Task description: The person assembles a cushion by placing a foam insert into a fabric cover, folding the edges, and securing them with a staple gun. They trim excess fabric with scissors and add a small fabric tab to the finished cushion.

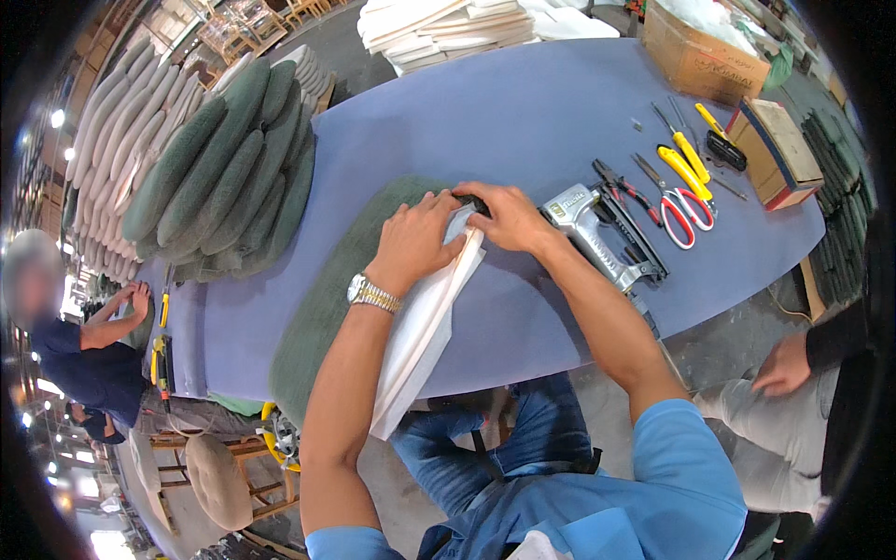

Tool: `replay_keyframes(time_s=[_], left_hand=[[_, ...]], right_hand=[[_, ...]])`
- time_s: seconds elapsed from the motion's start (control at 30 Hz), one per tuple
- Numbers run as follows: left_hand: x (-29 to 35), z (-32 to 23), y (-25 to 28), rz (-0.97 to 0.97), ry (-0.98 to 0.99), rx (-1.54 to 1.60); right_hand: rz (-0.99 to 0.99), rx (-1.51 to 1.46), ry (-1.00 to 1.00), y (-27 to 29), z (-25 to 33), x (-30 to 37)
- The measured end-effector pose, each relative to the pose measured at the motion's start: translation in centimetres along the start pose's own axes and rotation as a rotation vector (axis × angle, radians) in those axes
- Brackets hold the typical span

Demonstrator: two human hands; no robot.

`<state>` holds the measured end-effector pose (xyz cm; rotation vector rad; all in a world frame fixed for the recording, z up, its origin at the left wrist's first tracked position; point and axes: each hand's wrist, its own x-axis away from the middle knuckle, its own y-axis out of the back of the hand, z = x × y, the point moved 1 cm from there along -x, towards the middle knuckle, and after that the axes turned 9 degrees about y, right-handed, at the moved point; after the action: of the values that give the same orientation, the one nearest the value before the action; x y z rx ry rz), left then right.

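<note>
From here I see the left hand clasping the green-covered cushion and the right hand pinching its far end, likely steadying it across the bench's near edge, while the staple gun lies handy toward the right end.

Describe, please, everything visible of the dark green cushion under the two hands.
The dark green cushion is long, with a rounded outer edge and a cover that looks like soft, textured fabric. It lies slanted on the blue table, its near end reaching the front edge. White, flat layers show along its right side; their material is unclear. The left hand rests over its far part; the right hand grips around the far right corner. The left forearm hides part of it.
</note>
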<state>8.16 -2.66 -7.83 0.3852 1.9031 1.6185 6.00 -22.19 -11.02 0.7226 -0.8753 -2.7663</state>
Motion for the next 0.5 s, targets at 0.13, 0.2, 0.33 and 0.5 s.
replay_keyframes(time_s=[0.13, 0.2, 0.33, 0.5], left_hand=[[-1.1, -0.2, 0.4, 0.124, 0.092, 0.000], [-1.9, -0.1, 0.3, 0.127, 0.070, -0.002], [-2.7, -0.2, 0.0, 0.137, -0.001, 0.038], [-2.6, -0.3, -1.0, 0.069, -0.013, 0.020]], right_hand=[[0.063, 0.026, 0.040, -0.3, -1.0, -0.4], [0.037, 0.034, 0.134, -0.2, -1.9, -0.5], [0.002, 0.021, 0.177, -0.2, -3.1, 0.1], [0.042, 0.038, 0.054, 0.0, -1.9, -0.2]])
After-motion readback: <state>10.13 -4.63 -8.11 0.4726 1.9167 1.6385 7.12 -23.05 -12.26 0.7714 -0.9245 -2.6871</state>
